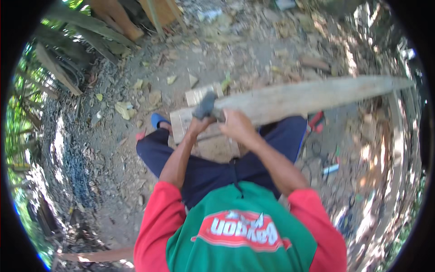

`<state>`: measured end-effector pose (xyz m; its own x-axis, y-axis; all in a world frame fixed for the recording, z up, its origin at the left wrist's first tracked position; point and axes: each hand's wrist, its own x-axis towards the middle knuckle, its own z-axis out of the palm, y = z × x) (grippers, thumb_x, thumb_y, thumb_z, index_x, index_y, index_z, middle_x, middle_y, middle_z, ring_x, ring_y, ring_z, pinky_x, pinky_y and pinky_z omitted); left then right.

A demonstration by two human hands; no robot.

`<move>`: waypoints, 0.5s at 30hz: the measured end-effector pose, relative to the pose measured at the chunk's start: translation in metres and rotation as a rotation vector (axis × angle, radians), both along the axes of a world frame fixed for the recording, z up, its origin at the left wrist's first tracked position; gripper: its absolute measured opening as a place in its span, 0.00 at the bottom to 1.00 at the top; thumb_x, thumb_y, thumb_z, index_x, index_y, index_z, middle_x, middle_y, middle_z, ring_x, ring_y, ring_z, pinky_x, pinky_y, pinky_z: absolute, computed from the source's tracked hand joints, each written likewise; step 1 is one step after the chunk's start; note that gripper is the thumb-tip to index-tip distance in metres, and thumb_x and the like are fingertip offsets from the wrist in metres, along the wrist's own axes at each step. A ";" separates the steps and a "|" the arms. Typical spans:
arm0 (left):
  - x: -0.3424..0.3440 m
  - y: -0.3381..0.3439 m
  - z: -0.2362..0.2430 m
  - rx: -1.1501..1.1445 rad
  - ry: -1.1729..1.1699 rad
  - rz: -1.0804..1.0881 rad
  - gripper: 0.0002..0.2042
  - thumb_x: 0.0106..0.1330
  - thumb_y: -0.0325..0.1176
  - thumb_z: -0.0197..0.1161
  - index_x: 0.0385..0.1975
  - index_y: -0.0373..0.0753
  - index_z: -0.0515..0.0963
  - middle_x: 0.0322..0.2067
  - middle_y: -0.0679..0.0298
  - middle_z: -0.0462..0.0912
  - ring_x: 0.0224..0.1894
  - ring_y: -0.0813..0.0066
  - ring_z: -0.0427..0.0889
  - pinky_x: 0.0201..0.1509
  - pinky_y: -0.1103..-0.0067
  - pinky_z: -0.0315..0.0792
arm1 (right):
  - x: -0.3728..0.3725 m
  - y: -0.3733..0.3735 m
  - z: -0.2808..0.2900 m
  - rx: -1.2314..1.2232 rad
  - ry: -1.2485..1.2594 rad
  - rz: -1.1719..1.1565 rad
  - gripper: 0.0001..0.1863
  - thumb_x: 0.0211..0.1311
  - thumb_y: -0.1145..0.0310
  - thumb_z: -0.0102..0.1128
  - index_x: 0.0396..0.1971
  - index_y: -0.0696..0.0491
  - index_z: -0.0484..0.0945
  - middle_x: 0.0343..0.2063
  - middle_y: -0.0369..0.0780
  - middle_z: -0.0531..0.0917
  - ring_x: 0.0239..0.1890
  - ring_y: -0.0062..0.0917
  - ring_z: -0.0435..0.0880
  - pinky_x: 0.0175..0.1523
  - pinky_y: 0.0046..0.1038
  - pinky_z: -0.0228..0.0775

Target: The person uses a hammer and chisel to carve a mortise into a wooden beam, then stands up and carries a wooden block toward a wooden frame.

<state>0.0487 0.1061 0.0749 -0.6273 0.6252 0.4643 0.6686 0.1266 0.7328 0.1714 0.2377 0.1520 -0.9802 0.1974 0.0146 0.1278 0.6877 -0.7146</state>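
A long pale wooden plank [290, 97] lies crosswise in front of me, its squared end at the left and its far end narrowing to the right. Over the left end, my right hand [238, 126] is closed around the short handle of a hammer [206, 104] with a dark grey head. My left hand [201, 123] is just below that head, close to the plank, with its fingers drawn together. What it grips, if anything, is hidden and blurred. A wooden block [204, 94] shows from under the plank's left end.
My legs in dark trousers [208, 177] are spread on either side of the work. Dry leaves and wood scraps litter the dirt ground [122, 154]. Upright wooden pieces [59, 68] stand at the upper left. A small white-and-blue object [331, 169] lies at the right.
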 end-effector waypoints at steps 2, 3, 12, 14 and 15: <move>-0.001 -0.006 -0.010 -0.032 -0.262 -0.031 0.09 0.58 0.28 0.69 0.34 0.37 0.76 0.25 0.69 0.76 0.30 0.82 0.74 0.35 0.78 0.71 | 0.001 0.003 0.061 -0.198 -0.026 -0.092 0.16 0.49 0.67 0.62 0.36 0.62 0.77 0.25 0.55 0.80 0.28 0.46 0.82 0.36 0.39 0.72; -0.005 -0.013 -0.019 -0.066 -0.502 -0.063 0.08 0.59 0.29 0.69 0.30 0.38 0.75 0.24 0.71 0.75 0.28 0.84 0.72 0.32 0.81 0.69 | -0.002 0.009 0.087 -0.209 0.061 -0.092 0.17 0.48 0.65 0.63 0.36 0.61 0.77 0.24 0.54 0.80 0.27 0.47 0.82 0.35 0.40 0.72; 0.002 -0.020 -0.046 -0.098 -0.516 -0.101 0.11 0.57 0.30 0.70 0.35 0.36 0.74 0.34 0.64 0.78 0.35 0.73 0.74 0.40 0.73 0.71 | -0.001 -0.010 0.079 -0.170 0.490 -0.113 0.22 0.49 0.65 0.65 0.43 0.60 0.75 0.23 0.50 0.82 0.23 0.44 0.82 0.32 0.39 0.74; -0.010 -0.013 -0.056 -0.343 -0.237 -0.166 0.17 0.56 0.29 0.66 0.46 0.34 0.74 0.42 0.58 0.79 0.43 0.63 0.76 0.49 0.70 0.71 | 0.003 -0.006 -0.013 0.010 0.055 -0.070 0.22 0.48 0.65 0.65 0.44 0.59 0.76 0.26 0.53 0.83 0.27 0.47 0.83 0.34 0.43 0.75; -0.006 -0.014 -0.066 -0.122 -0.265 -0.173 0.05 0.63 0.26 0.59 0.37 0.37 0.75 0.34 0.68 0.76 0.36 0.77 0.75 0.37 0.75 0.70 | 0.003 -0.011 -0.029 0.029 -0.175 -0.044 0.21 0.48 0.65 0.65 0.43 0.59 0.77 0.28 0.55 0.83 0.29 0.48 0.83 0.36 0.46 0.75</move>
